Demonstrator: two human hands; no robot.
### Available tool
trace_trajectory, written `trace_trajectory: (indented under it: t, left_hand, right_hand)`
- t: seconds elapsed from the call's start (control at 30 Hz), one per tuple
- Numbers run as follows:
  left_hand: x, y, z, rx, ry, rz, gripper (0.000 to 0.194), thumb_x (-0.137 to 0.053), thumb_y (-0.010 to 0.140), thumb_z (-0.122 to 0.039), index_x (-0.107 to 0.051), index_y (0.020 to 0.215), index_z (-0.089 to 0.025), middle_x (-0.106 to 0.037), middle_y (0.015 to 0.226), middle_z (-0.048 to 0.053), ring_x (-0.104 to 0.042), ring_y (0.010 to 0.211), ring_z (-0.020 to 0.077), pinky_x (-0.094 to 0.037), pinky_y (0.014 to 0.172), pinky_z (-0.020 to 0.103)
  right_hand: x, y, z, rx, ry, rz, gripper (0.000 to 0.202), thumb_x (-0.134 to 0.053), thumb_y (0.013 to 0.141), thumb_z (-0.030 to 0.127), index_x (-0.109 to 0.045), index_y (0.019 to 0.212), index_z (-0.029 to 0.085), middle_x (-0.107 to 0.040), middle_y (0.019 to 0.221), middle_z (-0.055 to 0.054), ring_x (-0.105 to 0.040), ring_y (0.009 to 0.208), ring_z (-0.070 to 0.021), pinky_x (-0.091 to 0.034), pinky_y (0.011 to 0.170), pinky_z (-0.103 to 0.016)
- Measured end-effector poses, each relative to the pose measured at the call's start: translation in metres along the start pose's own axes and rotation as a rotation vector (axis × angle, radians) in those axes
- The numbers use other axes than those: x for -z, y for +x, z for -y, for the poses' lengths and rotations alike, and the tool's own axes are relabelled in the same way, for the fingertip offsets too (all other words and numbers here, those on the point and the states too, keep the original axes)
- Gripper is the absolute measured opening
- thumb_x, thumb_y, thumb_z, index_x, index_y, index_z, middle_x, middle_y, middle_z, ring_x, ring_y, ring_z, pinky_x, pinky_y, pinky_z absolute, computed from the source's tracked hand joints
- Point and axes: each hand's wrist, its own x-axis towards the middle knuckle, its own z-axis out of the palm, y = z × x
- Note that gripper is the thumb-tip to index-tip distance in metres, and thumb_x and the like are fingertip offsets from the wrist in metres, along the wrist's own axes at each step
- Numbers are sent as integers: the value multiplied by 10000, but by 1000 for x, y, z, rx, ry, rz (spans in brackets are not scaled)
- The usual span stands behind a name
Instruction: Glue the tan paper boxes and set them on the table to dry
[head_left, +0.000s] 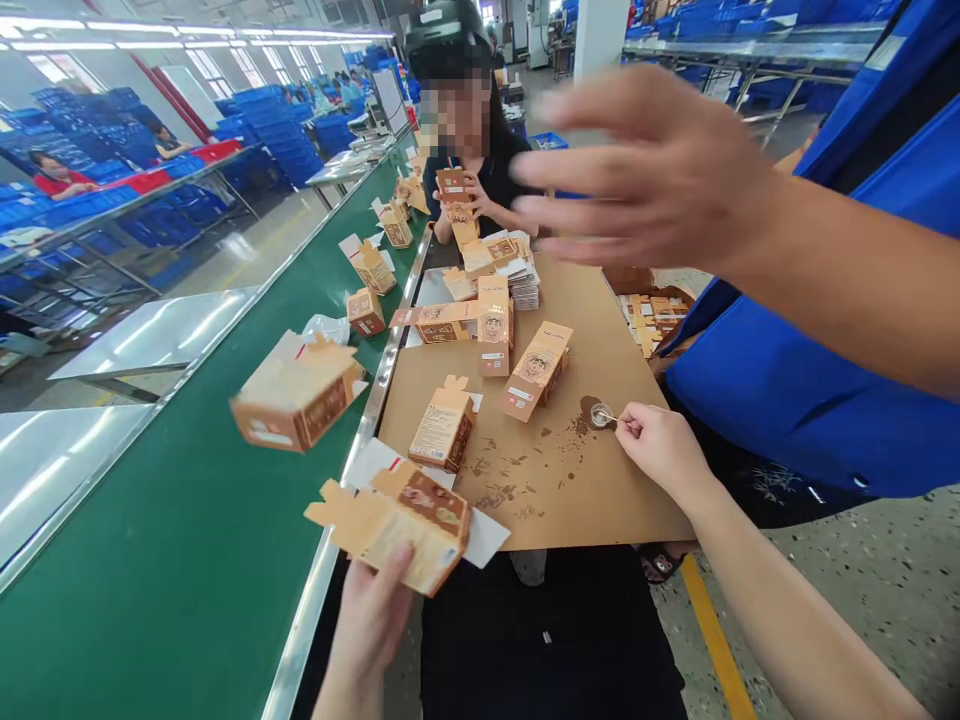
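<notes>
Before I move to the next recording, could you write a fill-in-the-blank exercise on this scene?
1. The left hand holds a box with its flaps not shut but ____.
2. Counting the right hand, the number of hands on the thin stick is ____.
3. The conveyor belt is coloured ____.
4. In the picture, the cardboard sheet lies to the belt's ____.
Missing words: open; one; green; right.

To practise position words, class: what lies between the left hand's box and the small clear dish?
The head view shows dark spots and smears on the brown cardboard.
</notes>
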Motion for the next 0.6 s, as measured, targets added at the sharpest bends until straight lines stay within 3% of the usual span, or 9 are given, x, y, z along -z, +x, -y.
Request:
trace_trajectory:
  t: [0.1,0.2,0.33,0.43,0.6]
  left_hand:
    - [-22,-7,26,-55,34,13,1071,-1158,658,-666,-786,1551,-206,-876,1440,211,-808,1452,501,-646,1283,646]
    - [-28,-1,40,-66,83,54,1086,-1170,655,-659,-762,1548,-194,-880,1400,216,-838,1395,475,-652,1269,638]
    - [-30,13,44,-82,67,45,1032,-1179,676,-612,-751,1522,-203,-884,1385,202,-833,1412,454,-641,1281,634]
    - [-37,19,46,-98,72,24,966,-1204,657,-554,-761,1445,-210,-891,1354,177,-841,1403,426,-620,1309,617]
    - [-48,19,45,-142,101,7,883,-1189,689,-576,-740,1364,-227,-890,1374,159,-873,1322,373,-615,1314,597]
  right_hand:
    - [8,9,4,14,5,30,272,-657,900,175,-529,689,291,-635,617,-15,-559,602,-192,-350,644,-349]
    - [17,13,6,29,9,42,294,-678,886,143,-533,676,288,-634,615,-22,-535,591,-191,-355,645,-360]
    - [15,-19,12,45,126,-91,252,-698,956,174,-627,743,287,-668,648,-27,-576,608,-204,-427,637,-361]
    - [-8,-67,30,95,270,-139,206,-671,1045,232,-745,859,283,-718,707,-10,-655,627,-199,-512,630,-330]
    - [-65,-123,71,290,439,53,289,-629,1103,158,-726,856,270,-712,728,26,-636,623,-147,-510,641,-268]
